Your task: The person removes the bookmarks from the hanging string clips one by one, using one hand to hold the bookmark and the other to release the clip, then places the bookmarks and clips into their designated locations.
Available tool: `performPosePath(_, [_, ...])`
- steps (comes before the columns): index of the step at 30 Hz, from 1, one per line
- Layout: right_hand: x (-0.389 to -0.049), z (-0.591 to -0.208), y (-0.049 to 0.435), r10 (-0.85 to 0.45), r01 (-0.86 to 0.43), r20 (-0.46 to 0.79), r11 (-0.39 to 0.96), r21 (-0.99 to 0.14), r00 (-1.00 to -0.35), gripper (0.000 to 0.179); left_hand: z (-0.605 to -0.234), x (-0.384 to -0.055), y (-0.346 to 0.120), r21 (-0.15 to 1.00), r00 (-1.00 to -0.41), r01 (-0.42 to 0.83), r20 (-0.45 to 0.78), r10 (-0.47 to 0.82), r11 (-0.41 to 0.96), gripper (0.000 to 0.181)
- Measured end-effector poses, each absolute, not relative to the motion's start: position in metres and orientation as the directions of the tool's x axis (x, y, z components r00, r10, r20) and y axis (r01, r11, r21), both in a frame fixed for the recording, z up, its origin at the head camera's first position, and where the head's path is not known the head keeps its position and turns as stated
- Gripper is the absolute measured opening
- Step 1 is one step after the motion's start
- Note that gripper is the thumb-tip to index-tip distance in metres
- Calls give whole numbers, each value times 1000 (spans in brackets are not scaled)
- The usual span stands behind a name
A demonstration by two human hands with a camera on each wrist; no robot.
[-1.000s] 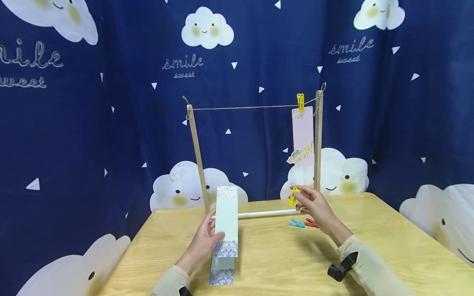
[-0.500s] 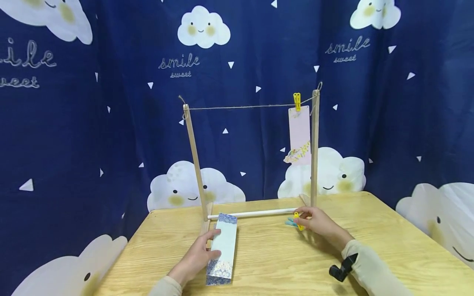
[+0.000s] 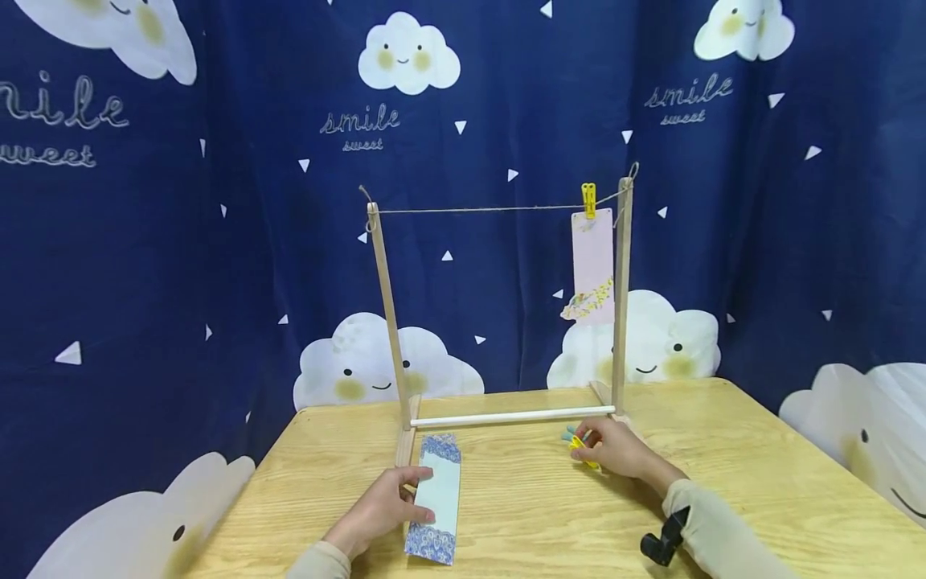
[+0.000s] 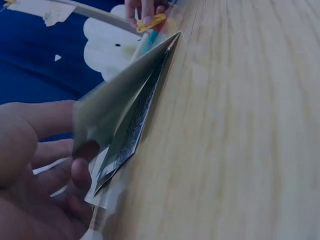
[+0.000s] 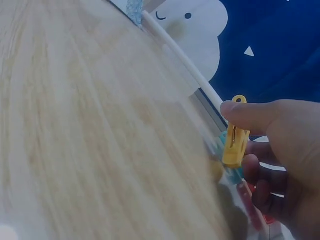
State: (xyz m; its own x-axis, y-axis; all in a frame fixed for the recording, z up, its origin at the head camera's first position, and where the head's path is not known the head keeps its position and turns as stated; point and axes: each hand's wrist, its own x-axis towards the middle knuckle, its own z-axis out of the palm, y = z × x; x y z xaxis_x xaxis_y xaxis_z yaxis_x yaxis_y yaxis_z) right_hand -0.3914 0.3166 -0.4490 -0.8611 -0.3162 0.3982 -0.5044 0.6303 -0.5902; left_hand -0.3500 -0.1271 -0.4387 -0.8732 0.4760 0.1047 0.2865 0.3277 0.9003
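My left hand [image 3: 383,508] holds a pale paper card [image 3: 443,490] with blue patterned ends by its left edge. In the left wrist view that card [image 4: 107,105] leans up at an angle, its far end down by the table, over another patterned card [image 4: 134,127] beneath it. Between thumb and fingers, my right hand [image 3: 620,447] pinches a yellow clothespin [image 5: 235,145] low over the table. Just beyond it lie a light-blue clothespin [image 3: 568,435] and a red clothespin [image 5: 250,205], the red one hidden by the hand in the head view.
A wooden frame [image 3: 389,314] with a white bottom rod [image 3: 510,417] stands at the back of the table [image 3: 521,498]. Along its string [image 3: 470,211], a second yellow clothespin [image 3: 589,201] holds a pink card [image 3: 592,253] near the right post [image 3: 622,322].
My left hand has lowered the raised card onto the one lying on the table, its other patterned end now nearer me. My right hand has come down with the yellow clothespin.
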Motion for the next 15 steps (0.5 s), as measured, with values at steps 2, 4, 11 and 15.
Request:
performPosePath(2, [-390,-451,317,-326,-511,398,630,-584,-857,22,-440,-351,-127,882,-873,303,106,476,360,69])
performPosePath(4, [-390,-452,317,-328,-512,399,641,-573,-857,23,-440,-351,-127,866,-876,314,105,472,389,67])
performPosePath(11, [-393,-453,316,-317,-494,395,698,-518,-862,21,-439,-350,-129,853,-880,318,105,462,413,65])
performPosePath(15, [-394,-453,315,-334,-514,405,690,-510,-851,20,-440,-350,-130,853,-880,323,110,463,411,66])
